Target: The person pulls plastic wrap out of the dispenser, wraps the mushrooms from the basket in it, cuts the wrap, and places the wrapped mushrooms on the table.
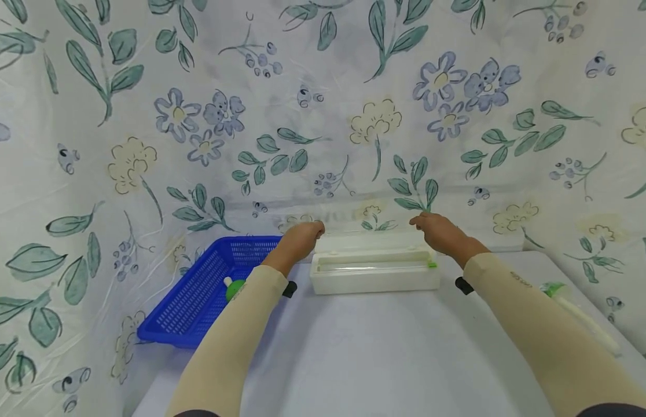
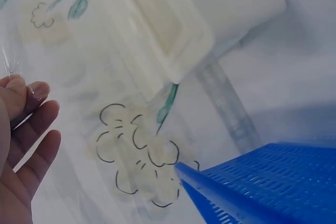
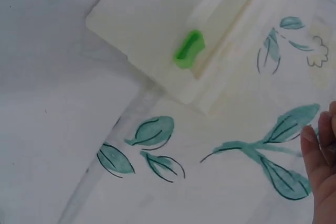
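Note:
A white film dispenser box [image 1: 374, 277] with a green slider [image 1: 432, 264] lies at the back of the table. My left hand [image 1: 302, 236] hovers over its far left corner with fingers curled, and my right hand [image 1: 437, 229] is over its far right corner. A hazy strip of clear film [image 1: 367, 217] seems stretched between them, pinched at each end. In the left wrist view my fingers [image 2: 23, 145] are beside the box's [image 2: 173, 30] end. The right wrist view shows the slider [image 3: 188, 49], the box [image 3: 152, 35] and my fingertips [image 3: 323, 166].
A blue plastic basket [image 1: 161, 333] left of the box holds a green and white object [image 1: 233, 288]; its corner [image 2: 273, 182] shows in the left wrist view. A white and green item [image 1: 578, 313] lies at the table's [image 1: 380, 347] right edge. Floral cloth [image 1: 323, 116] walls the space.

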The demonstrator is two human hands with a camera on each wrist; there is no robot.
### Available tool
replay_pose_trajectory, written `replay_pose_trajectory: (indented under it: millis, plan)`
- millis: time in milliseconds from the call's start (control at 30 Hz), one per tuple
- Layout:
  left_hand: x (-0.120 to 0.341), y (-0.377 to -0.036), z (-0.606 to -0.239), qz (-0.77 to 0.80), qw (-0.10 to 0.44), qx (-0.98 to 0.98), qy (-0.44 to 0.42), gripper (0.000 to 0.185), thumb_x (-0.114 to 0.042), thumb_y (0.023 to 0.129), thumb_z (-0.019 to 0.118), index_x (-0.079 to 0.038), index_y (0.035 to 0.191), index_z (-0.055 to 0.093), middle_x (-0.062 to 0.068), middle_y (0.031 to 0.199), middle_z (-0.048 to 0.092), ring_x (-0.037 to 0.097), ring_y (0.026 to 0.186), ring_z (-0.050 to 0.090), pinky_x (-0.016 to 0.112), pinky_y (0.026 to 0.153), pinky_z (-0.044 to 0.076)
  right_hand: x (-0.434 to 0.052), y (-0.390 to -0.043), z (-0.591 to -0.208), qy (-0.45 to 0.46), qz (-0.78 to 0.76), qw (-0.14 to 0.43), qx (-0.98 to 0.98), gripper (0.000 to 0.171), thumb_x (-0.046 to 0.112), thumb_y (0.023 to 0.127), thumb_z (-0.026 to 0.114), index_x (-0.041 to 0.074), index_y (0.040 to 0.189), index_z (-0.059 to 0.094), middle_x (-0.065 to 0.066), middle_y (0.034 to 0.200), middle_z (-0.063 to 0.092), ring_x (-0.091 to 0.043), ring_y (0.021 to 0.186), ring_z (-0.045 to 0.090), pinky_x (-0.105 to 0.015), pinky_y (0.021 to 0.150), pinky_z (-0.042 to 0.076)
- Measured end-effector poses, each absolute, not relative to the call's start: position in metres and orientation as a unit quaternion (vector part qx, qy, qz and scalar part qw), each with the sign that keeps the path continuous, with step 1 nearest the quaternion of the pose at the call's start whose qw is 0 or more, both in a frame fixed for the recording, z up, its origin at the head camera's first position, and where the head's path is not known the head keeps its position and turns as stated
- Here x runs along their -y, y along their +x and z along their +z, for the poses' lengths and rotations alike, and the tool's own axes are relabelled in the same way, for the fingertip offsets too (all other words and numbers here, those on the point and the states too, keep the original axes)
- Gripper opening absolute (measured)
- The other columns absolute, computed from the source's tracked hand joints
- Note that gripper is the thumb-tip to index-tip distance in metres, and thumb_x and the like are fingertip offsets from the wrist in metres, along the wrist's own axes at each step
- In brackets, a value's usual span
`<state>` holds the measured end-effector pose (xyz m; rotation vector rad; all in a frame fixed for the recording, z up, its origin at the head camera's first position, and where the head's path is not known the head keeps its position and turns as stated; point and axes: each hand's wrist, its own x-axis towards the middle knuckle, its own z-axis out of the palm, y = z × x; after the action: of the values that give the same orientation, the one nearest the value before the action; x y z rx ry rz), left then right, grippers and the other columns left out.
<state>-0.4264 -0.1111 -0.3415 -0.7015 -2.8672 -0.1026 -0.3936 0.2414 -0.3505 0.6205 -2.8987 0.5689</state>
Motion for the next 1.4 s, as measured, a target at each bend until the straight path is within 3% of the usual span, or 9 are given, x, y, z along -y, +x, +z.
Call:
replay_pose_trajectory:
  millis: [167, 500, 733, 900, 1100, 1400]
  plan:
    - [0.117, -0.42, -0.338, -0.038, 0.108, 0.964, -0.238, 0.016, -0.011, 0.103, 0.049, -0.009, 0.107, 0.064, 0.004, 0.098, 0.068, 0.021, 0.092, 0.065, 0.036, 0.084, 0.051, -0.232, -0.387, -0.368, 0.196, 0.27, 0.095, 0.938, 0.034, -0.006, 0.1, 0.041, -0.004, 0.131, 0.054, -0.02, 0.114, 0.06, -0.034, 0.106, 0.058, -0.046, 0.088, 0.048]
    - [0.116, -0.414, -0.348, -0.042, 0.119, 0.958, -0.256, 0.013, -0.013, 0.102, 0.052, -0.011, 0.105, 0.065, 0.002, 0.097, 0.068, 0.019, 0.09, 0.065, 0.036, 0.083, 0.052, -0.233, -0.38, -0.405, 0.129, 0.36, 0.05, 0.922, 0.034, -0.002, 0.1, 0.045, -0.004, 0.134, 0.05, -0.02, 0.112, 0.059, -0.03, 0.096, 0.059, -0.037, 0.073, 0.053]
    - [0.113, -0.412, -0.347, -0.043, 0.112, 0.961, -0.248, 0.017, -0.012, 0.102, 0.052, -0.011, 0.111, 0.065, 0.002, 0.101, 0.068, 0.018, 0.095, 0.064, 0.034, 0.086, 0.051, -0.238, -0.382, -0.405, 0.156, 0.297, 0.06, 0.94, 0.032, -0.003, 0.099, 0.047, -0.005, 0.13, 0.054, -0.016, 0.106, 0.063, -0.03, 0.096, 0.061, -0.042, 0.081, 0.05]
    - [0.118, -0.411, -0.347, -0.046, 0.12, 0.958, -0.255, 0.016, -0.013, 0.102, 0.051, -0.011, 0.107, 0.066, 0.002, 0.098, 0.068, 0.018, 0.093, 0.065, 0.035, 0.084, 0.052, -0.24, -0.382, -0.392, 0.167, 0.305, 0.066, 0.935, 0.03, -0.002, 0.101, 0.045, -0.004, 0.128, 0.056, -0.02, 0.112, 0.062, -0.033, 0.104, 0.058, -0.046, 0.088, 0.048]
    - [0.119, -0.412, -0.342, -0.041, 0.133, 0.951, -0.275, 0.016, -0.013, 0.103, 0.051, -0.01, 0.107, 0.065, 0.005, 0.1, 0.069, 0.019, 0.091, 0.065, 0.034, 0.083, 0.052, -0.242, -0.382, -0.359, 0.183, 0.251, 0.142, 0.94, 0.029, -0.004, 0.099, 0.047, -0.004, 0.126, 0.059, -0.02, 0.116, 0.064, -0.036, 0.108, 0.06, -0.048, 0.091, 0.048]
    - [0.121, -0.414, -0.322, -0.042, 0.16, 0.946, -0.279, 0.015, -0.013, 0.102, 0.051, -0.008, 0.107, 0.065, 0.006, 0.099, 0.069, 0.021, 0.091, 0.065, 0.035, 0.08, 0.052, -0.244, -0.382, -0.331, 0.203, 0.215, 0.191, 0.936, 0.026, -0.002, 0.1, 0.049, -0.003, 0.124, 0.06, -0.017, 0.117, 0.064, -0.034, 0.112, 0.059, -0.046, 0.093, 0.047]
